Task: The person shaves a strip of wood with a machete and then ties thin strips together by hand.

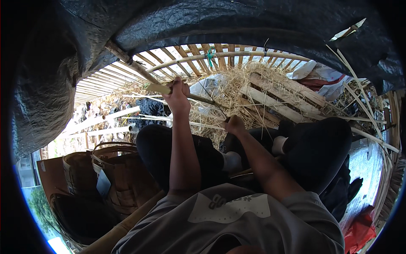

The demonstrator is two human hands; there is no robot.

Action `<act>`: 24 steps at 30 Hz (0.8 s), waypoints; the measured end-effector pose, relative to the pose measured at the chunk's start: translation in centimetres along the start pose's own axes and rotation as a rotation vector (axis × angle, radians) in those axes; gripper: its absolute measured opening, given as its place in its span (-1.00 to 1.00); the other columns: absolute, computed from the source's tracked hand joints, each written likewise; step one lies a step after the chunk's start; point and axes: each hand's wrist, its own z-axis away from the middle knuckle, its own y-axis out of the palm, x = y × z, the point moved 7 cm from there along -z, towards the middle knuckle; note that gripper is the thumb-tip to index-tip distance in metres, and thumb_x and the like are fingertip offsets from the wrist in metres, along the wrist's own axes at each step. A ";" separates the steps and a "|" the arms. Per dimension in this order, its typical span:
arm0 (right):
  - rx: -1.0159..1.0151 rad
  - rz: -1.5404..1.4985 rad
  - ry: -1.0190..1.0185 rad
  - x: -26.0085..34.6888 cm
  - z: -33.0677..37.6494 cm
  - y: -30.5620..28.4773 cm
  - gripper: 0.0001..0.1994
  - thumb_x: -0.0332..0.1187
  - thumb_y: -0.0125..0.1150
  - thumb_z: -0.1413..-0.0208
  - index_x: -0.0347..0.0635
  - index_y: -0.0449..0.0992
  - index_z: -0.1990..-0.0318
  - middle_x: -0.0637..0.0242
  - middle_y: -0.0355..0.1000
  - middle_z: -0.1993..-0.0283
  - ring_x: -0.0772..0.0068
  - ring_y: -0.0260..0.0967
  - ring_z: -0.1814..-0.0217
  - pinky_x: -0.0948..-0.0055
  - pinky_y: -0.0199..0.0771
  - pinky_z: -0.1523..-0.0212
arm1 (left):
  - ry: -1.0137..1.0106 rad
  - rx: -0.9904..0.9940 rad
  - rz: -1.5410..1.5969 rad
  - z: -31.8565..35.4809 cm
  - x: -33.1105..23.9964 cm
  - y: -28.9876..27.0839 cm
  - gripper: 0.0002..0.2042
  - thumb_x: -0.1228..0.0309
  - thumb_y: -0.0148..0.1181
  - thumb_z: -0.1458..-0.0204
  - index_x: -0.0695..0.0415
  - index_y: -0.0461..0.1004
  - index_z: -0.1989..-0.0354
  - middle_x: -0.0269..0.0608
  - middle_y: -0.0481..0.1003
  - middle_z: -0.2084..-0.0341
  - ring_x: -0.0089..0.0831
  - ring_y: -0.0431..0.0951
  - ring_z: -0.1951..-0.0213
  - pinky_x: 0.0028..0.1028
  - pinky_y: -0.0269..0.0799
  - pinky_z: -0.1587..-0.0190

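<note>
My left hand point(177, 99) is raised in front of my left knee, its fingers wrapped round a bamboo strip point(159, 88). The strip's pale, flat end sticks out on the left of the fist, and a darker length point(201, 99) slants down to the right from it. My right hand point(234, 125) is closed, lower and nearer to my body, in front of my shins. A thin dark line runs from near the strip's far end toward its fingers. What the right hand grips is too dark and small to make out.
Straw and shavings point(237, 86) lie ahead, with wooden boards point(279, 103) on them. A slatted bamboo fence point(190, 57) stands behind, under a black tarp point(190, 25). Woven baskets point(122, 173) are at my left. Long pale strips point(359, 97) and a red bag point(360, 228) are at right.
</note>
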 end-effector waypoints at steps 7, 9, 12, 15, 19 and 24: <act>0.041 -0.025 0.115 2.6 0.8 -1.1 -0.60 -0.11 0.31 0.11 -0.39 0.61 0.40 -0.06 0.56 0.41 0.01 0.59 0.24 0.18 0.56 0.13 | 0.014 0.081 -0.017 1.2 0.1 1.3 -0.66 0.55 0.01 -0.16 0.02 0.12 0.64 -0.51 0.01 0.81 -0.67 -0.05 0.78 -0.49 -0.17 0.69; 0.014 -0.132 -0.052 4.4 0.9 -1.5 -0.61 -0.14 0.33 0.13 -0.42 0.58 0.39 -0.07 0.56 0.42 0.00 0.59 0.25 0.21 0.56 0.21 | 0.007 0.068 0.009 1.0 0.5 1.0 -0.67 0.56 0.02 -0.16 0.02 0.12 0.64 -0.51 0.02 0.80 -0.68 -0.04 0.77 -0.50 -0.17 0.69; 0.032 -0.194 -0.109 5.9 -0.3 -1.2 -0.63 -0.16 0.32 0.14 -0.40 0.59 0.39 -0.05 0.55 0.46 -0.01 0.59 0.27 0.22 0.56 0.24 | 0.011 0.027 0.027 0.2 0.1 0.2 -0.66 0.55 0.03 -0.16 0.02 0.12 0.64 -0.51 0.03 0.80 -0.68 -0.04 0.77 -0.50 -0.17 0.68; 0.023 0.072 0.075 -0.1 -0.5 0.0 -0.58 -0.11 0.28 0.08 -0.42 0.60 0.30 -0.10 0.56 0.33 -0.02 0.57 0.16 0.19 0.57 0.11 | 0.012 0.057 0.040 0.1 0.6 0.8 -0.65 0.54 0.03 -0.17 0.01 0.12 0.65 -0.52 0.02 0.80 -0.69 -0.03 0.77 -0.51 -0.17 0.69; -0.012 0.239 0.180 -4.1 1.7 0.1 -0.57 -0.06 0.32 0.05 -0.37 0.61 0.33 -0.07 0.57 0.29 -0.04 0.55 0.10 0.21 0.58 0.05 | 0.004 0.111 0.026 1.1 0.3 1.0 -0.63 0.54 0.02 -0.18 0.01 0.11 0.67 -0.52 0.02 0.81 -0.68 -0.02 0.77 -0.51 -0.15 0.69; 0.073 0.050 0.271 -1.0 0.4 0.4 -0.55 -0.06 0.33 0.11 -0.40 0.61 0.33 -0.15 0.56 0.26 -0.03 0.56 0.10 0.20 0.57 0.05 | 0.021 0.062 -0.032 1.7 -0.1 3.1 -0.62 0.55 0.04 -0.18 0.08 0.12 0.70 -0.49 0.05 0.81 -0.69 -0.01 0.78 -0.48 -0.15 0.70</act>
